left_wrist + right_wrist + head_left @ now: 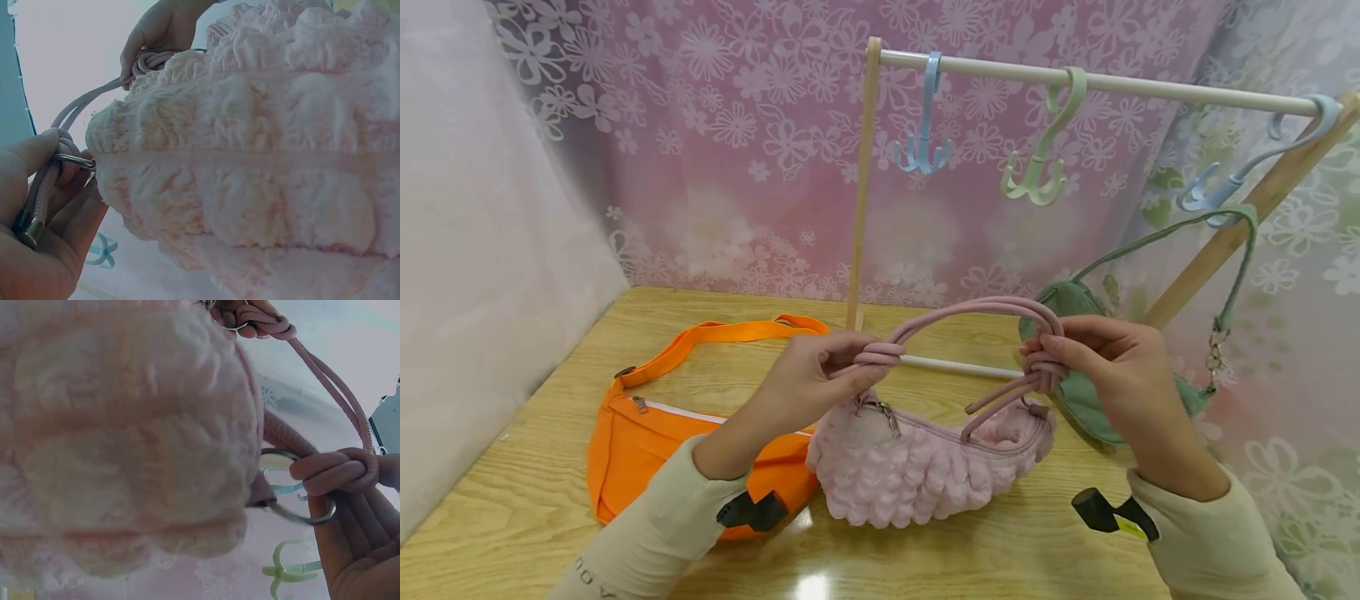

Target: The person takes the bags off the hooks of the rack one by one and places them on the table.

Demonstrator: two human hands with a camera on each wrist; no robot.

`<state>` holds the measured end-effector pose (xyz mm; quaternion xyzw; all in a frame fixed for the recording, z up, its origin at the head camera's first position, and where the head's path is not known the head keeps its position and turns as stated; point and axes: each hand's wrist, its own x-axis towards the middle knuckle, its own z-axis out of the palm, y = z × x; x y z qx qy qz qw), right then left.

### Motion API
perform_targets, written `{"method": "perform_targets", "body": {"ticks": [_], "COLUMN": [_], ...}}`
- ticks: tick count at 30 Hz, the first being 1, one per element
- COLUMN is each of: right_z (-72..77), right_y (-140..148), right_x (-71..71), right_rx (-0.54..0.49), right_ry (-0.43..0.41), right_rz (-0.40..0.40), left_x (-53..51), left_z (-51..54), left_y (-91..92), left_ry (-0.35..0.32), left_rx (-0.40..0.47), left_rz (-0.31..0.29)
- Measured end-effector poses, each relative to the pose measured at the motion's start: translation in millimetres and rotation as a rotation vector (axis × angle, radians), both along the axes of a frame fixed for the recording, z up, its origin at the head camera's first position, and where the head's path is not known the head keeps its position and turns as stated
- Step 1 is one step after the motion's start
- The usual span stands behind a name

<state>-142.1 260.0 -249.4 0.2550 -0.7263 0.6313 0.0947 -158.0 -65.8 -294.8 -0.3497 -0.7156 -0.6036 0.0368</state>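
A pink puffy handbag hangs from its knotted cord handle in the middle of the head view. My left hand pinches the handle's left knot between thumb and fingers. At the right knot, my right hand grips the cord the same way. A metal ring joins the strap to the bag's end in the right wrist view. The left wrist view shows metal-tipped cord ends beside the left palm. The zipper runs along the bag's top.
An orange waist bag lies on the wooden table at left. Behind stands a rack with a white rail, holding a blue hook, a green hook and another blue hook. A green bag hangs at right.
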Motion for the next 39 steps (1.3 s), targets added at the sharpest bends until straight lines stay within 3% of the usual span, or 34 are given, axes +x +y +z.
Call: {"method": "perform_targets", "body": {"ticks": [5,10,18,27,35,39], "right_z": [1.7,1.3,-3.1,-7.1,-12.7,-17.8], "right_y": [1,2,3,-4,-6,-6], "right_x": [2.4,3.3,-0.9,-28.5,-61.7,-82.0], "right_rx": [-0.003,-0.016,0.050,0.069,0.096,0.138], "right_ry": [0.014,0.005,-0.063,-0.208,-0.293,-0.320], "right_rz": [0.026,0.042,0.001,-0.026,-0.045,-0.071], "left_x": [1.5,0.7,-10.2,-42.8,-75.0,-91.8], "left_z": [1.6,-0.9,-6.7,-17.9,-27.1,-31.6], "left_y": [-2.6,-5.2,-6.4,-7.0,-7.7,-4.8], "left_ry": [-0.034,-0.128,-0.209,-0.331,-0.392,-0.415], "left_rx": [-0.008,0.002,-0.004,0.019,0.018,0.011], "left_rz": [-0.019,-0.079,-0.130,-0.158,-0.141,-0.103]}}
